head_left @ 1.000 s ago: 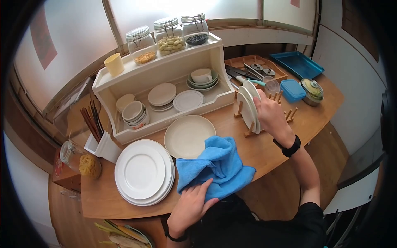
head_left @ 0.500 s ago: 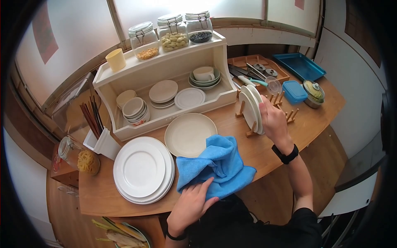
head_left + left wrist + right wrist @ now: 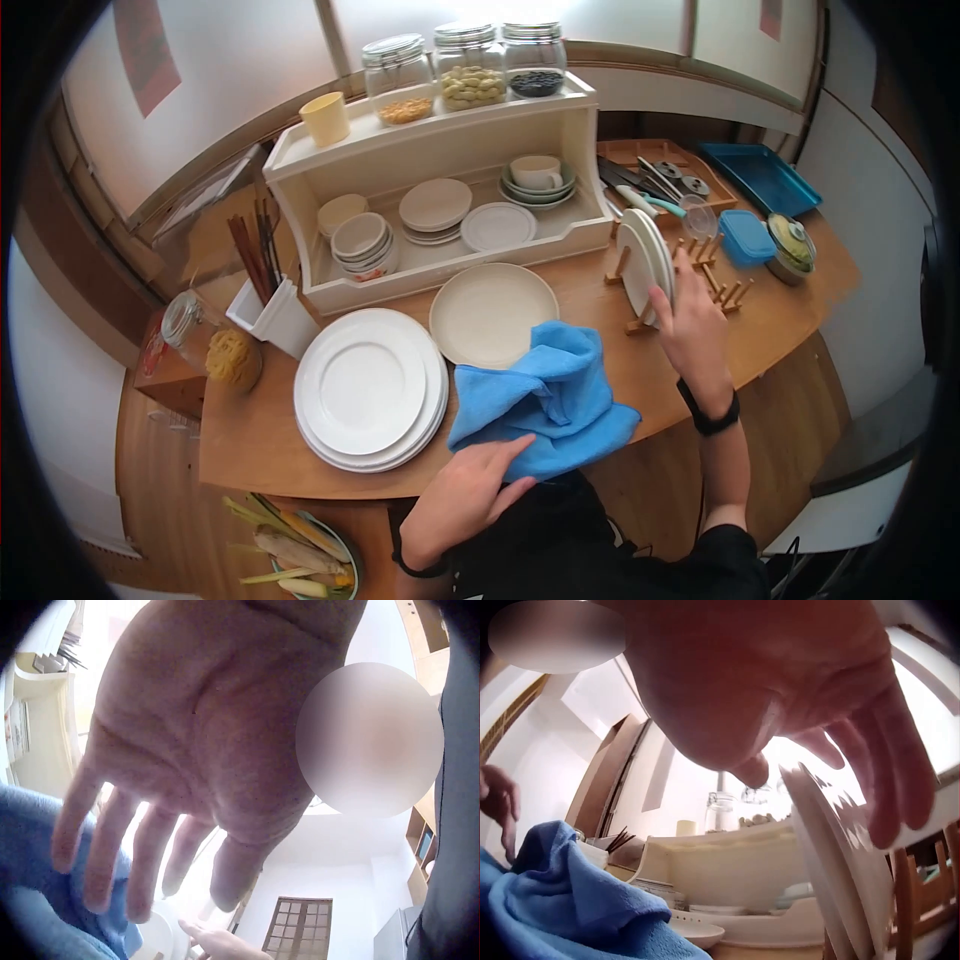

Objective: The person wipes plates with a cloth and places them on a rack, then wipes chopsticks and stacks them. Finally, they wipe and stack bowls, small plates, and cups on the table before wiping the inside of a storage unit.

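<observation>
Several white plates (image 3: 645,262) stand on edge in a wooden rack (image 3: 726,294). Beside their right side is my right hand (image 3: 695,335), its fingers extended. In the right wrist view the thumb and fingers of this hand (image 3: 780,682) spread above and around the upright plates (image 3: 832,862), pinching nothing; any light contact cannot be told. A crumpled blue cloth (image 3: 560,400) lies at the table's front edge, also seen in the right wrist view. My left hand (image 3: 465,500) is at its lower edge, fingers loosely straight and palm open in the left wrist view.
White plates (image 3: 365,390) are stacked at the left, beside a large cream plate (image 3: 495,315). Behind stands a cream shelf (image 3: 450,275) with bowls and jars. A chopstick holder (image 3: 275,315) and pasta jar (image 3: 232,360) are left; a blue-lidded box (image 3: 747,237) and pot are right.
My right hand's fingers have straightened and come off the plates' upper edge. My left hand has slid slightly down the cloth. The head view has shifted, moving the scene rightward.
</observation>
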### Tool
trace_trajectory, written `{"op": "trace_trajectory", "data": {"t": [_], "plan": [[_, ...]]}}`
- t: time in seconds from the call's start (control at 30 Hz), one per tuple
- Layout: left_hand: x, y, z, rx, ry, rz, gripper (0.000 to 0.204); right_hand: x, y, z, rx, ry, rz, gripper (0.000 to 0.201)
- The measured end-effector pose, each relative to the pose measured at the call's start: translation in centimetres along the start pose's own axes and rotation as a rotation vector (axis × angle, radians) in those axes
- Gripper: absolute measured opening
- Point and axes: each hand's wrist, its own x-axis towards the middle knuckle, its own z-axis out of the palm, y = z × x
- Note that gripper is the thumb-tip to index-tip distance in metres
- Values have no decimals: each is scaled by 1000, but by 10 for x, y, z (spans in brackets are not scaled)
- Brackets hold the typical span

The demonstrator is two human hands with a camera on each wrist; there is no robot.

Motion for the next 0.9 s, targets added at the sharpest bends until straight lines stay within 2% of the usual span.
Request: {"op": "trace_trajectory", "data": {"t": [0.03, 0.13, 0.17, 0.2, 0.27, 0.33, 0.37, 0.6, 0.67, 0.8, 0.9], "plan": [[-4, 2, -6, -17, 39, 10, 42, -9, -10, -5, 32, 104, -44, 59], [-30, 2, -33, -244, 213, -213, 30, -43, -41, -23, 124, 81, -193, 56], [-36, -6, -35, -169, 393, -259, 18, -57, -46, -24, 173, -94, -315, 54], [-43, -13, -43, -105, 476, -443, 13, -70, -50, -23, 221, -264, -436, 52], [-48, -28, -60, -17, 658, -624, 18, -89, -66, -18, 426, -545, -583, 50], [-57, -52, -73, 115, 752, -688, 27, -105, -78, -2, 448, -646, -686, 52], [-59, -61, -80, 169, 748, -752, 30, -112, -80, 6, 454, -696, -730, 53], [-80, -108, -91, 382, 561, -1060, 51, -120, -68, 19, 244, -728, -674, 61], [-82, -116, -85, 383, 561, -1030, 55, -123, -60, 21, 249, -700, -675, 64], [-85, -121, -85, 282, 623, -971, 59, -126, -53, 18, 289, -685, -562, 62], [-93, -131, -94, 147, 544, -999, 61, -130, -51, 19, 362, -671, -459, 57]]}}
